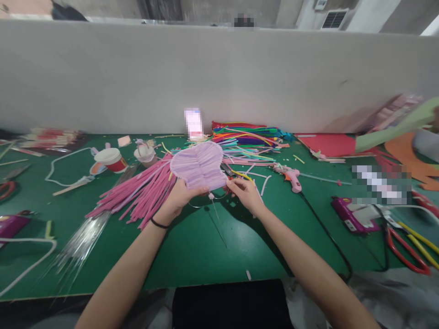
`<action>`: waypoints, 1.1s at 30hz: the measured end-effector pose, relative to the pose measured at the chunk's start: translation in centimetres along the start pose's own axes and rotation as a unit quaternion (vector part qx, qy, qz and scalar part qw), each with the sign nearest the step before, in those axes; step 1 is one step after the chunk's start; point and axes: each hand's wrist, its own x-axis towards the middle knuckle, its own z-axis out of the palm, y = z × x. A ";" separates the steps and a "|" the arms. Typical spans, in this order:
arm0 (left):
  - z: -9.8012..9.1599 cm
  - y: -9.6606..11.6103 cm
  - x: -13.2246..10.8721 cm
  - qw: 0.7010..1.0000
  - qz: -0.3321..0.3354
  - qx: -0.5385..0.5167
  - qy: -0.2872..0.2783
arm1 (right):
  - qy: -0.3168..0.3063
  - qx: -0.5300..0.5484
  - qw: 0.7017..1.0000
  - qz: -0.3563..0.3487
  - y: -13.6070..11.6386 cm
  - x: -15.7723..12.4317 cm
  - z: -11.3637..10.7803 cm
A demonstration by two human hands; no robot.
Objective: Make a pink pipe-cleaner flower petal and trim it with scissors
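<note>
A lilac, ribbed, wing-like piece made of pipe cleaners (199, 164) is held up over the green table, its scalloped edge facing away from me. My left hand (181, 196) grips its lower left edge, thumb laid along the bottom. At the lower right corner, my right hand (243, 189) pinches the edge between thumb and fingers. Below the piece hang a thin wire (217, 221) and a small pale knot (211, 196); a curved wire loop passes beside them. Pink pipe cleaners (137, 196) lie fanned out by my left hand.
Right of my hands lies a pink glue gun (293, 178) with a black cord. Multicoloured pipe cleaners (247, 135) are heaped behind. A white-and-red tub (113, 160) stands left, near clear wires (85, 237). Red-handled scissors (404, 251) and a purple power strip (355, 214) are at right.
</note>
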 end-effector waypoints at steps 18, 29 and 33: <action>0.6 -0.5 -0.4 0.991 -0.073 -0.113 -0.006 | 0.110 -0.294 0.915 -0.253 -1.7 -1.5 1.0; 0.9 -0.2 -0.9 0.993 -0.067 -0.070 -0.069 | 0.103 -0.342 0.889 -0.286 -1.9 -1.6 1.2; 0.9 0.5 -0.7 0.993 -0.034 -0.066 -0.088 | 0.073 -0.330 0.897 -0.286 -2.1 -1.4 0.3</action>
